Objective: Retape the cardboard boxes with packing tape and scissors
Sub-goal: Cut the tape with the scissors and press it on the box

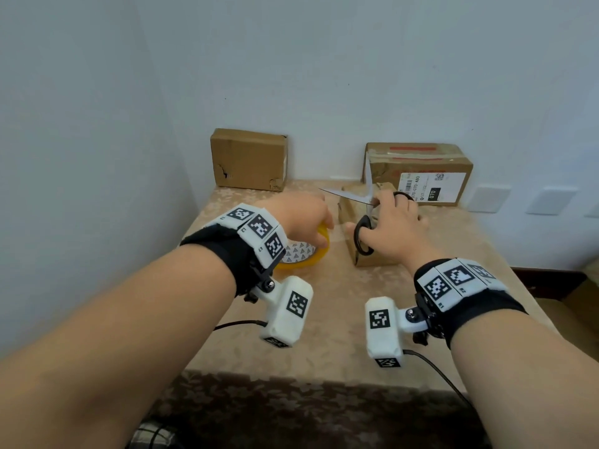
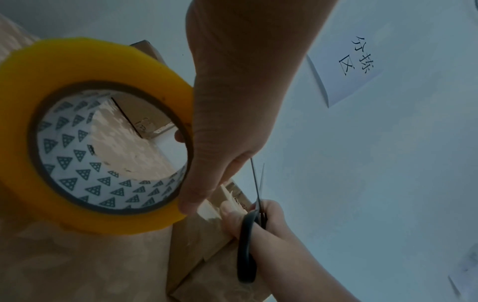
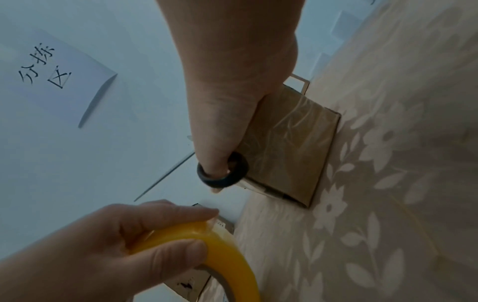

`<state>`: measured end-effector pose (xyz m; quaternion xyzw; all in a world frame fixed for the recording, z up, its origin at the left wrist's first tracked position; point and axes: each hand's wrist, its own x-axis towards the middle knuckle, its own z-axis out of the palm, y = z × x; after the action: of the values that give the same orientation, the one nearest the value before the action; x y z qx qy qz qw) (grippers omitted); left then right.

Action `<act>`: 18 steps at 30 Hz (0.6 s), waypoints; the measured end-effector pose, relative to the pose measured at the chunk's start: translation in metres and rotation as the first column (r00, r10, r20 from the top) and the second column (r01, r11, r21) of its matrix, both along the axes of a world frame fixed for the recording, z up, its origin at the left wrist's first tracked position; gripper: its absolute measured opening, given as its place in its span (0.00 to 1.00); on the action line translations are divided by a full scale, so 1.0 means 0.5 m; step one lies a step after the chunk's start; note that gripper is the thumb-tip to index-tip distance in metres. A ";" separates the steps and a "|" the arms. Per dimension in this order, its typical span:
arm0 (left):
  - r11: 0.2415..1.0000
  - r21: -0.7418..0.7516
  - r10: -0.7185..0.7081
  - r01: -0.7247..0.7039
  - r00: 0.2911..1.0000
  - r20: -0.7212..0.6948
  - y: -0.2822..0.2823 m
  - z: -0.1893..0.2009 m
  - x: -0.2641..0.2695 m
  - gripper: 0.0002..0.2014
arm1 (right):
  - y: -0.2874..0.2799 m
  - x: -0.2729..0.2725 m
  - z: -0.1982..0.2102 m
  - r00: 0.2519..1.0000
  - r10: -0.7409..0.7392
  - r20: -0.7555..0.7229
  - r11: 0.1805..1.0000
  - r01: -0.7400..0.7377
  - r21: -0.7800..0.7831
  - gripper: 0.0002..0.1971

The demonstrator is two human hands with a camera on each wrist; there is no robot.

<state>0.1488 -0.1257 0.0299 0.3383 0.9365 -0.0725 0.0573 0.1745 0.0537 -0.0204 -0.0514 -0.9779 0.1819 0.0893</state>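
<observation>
a worn cardboard box [image 1: 249, 158] stands at the back left of the table [image 1: 324, 325], with no fresh tape visible on it. in front, the left hand [image 1: 301, 218] grips a yellow roll of packing tape [image 1: 304, 254]. a strip appears to run right onto the small middle box [image 1: 363, 234], which is wrapped in glossy tape. the right hand [image 1: 393, 222] holds black scissors [image 1: 363, 218], blades wide apart, seemingly ready to cut. the labelled box [image 1: 418, 171] behind already carries tape; judged, the work is partway done.
</observation>
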 end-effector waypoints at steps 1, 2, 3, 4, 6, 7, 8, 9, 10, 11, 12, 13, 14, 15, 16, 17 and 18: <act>1.000 -0.012 0.000 0.000 1.000 -0.005 -0.001 0.000 -0.002 0.24 | -0.001 0.001 -0.001 1.000 -0.005 -0.012 1.000 0.005 0.016 0.23; 1.000 -0.024 -0.003 0.003 1.000 -0.010 -0.003 0.000 -0.004 0.25 | -0.004 0.002 -0.003 1.000 -0.010 -0.027 0.999 0.011 0.030 0.22; 0.999 -0.033 -0.010 0.009 1.000 -0.015 -0.004 -0.002 -0.004 0.25 | -0.009 0.002 -0.005 0.999 -0.014 -0.040 0.999 0.015 0.041 0.21; 0.999 -0.038 -0.019 0.018 1.000 -0.024 -0.003 -0.006 -0.003 0.25 | -0.014 0.002 -0.007 0.999 -0.019 -0.044 0.999 0.021 0.047 0.20; 0.999 -0.036 -0.040 0.038 0.997 -0.063 -0.001 -0.015 -0.001 0.24 | -0.020 -0.002 -0.009 0.998 -0.027 -0.051 0.999 0.029 0.039 0.20; 0.999 -0.024 -0.046 0.044 0.995 -0.086 0.002 -0.020 0.000 0.23 | -0.020 -0.002 -0.008 0.998 -0.029 -0.049 0.999 0.031 0.032 0.20; 0.999 0.001 -0.040 0.040 0.994 -0.103 0.004 -0.024 0.000 0.22 | -0.018 -0.003 -0.006 0.999 -0.027 -0.043 0.999 0.028 0.027 0.20; 0.999 0.040 -0.021 0.025 0.994 -0.105 0.007 -0.027 -0.002 0.21 | -0.014 -0.004 -0.004 1.000 -0.018 -0.025 1.000 0.018 0.020 0.20; 0.996 0.084 0.011 -0.004 0.996 -0.088 0.010 -0.027 -0.005 0.21 | -0.009 -0.002 0.001 1.000 -0.006 0.000 1.000 0.006 0.004 0.21; 0.992 0.116 0.052 -0.044 0.997 -0.059 0.013 -0.026 -0.011 0.21 | -0.005 -0.002 0.005 1.000 0.005 0.014 1.000 -0.004 -0.025 0.23; 0.988 0.129 0.091 -0.087 0.996 -0.027 0.016 -0.023 -0.016 0.20 | 0.001 -0.001 0.010 1.000 0.007 0.003 0.997 -0.007 -0.074 0.25; 0.985 0.126 0.123 -0.122 0.992 0.000 0.019 -0.020 -0.020 0.18 | 0.005 0.004 0.018 0.999 0.002 -0.039 0.988 -0.008 -0.155 0.26; 0.982 0.118 0.146 -0.148 0.989 0.018 0.023 -0.016 -0.023 0.18 | 0.008 0.012 0.029 0.995 -0.008 -0.099 0.966 -0.018 -0.259 0.26; 0.980 0.109 0.165 -0.167 0.986 0.027 0.027 -0.013 -0.023 0.17 | 0.010 0.022 0.042 0.989 -0.012 -0.150 0.927 -0.045 -0.372 0.24; 0.979 0.096 0.178 -0.180 0.984 0.030 0.031 -0.010 -0.022 0.17 | 0.010 0.036 0.059 0.986 -0.002 -0.170 0.872 -0.081 -0.482 0.21; 0.978 0.084 0.188 -0.190 0.982 0.026 0.034 -0.009 -0.019 0.17 | 0.008 0.054 0.076 0.987 0.022 -0.157 0.803 -0.112 -0.586 0.18; 0.977 0.079 0.199 -0.200 0.980 0.021 0.036 -0.008 -0.016 0.16 | 0.006 0.071 0.093 0.992 0.058 -0.115 0.731 -0.121 -0.672 0.16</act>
<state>0.1409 -0.1074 0.0260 0.2450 0.9675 -0.0265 0.0565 0.2101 0.0567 0.0260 -0.0254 -0.8413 0.5310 0.0976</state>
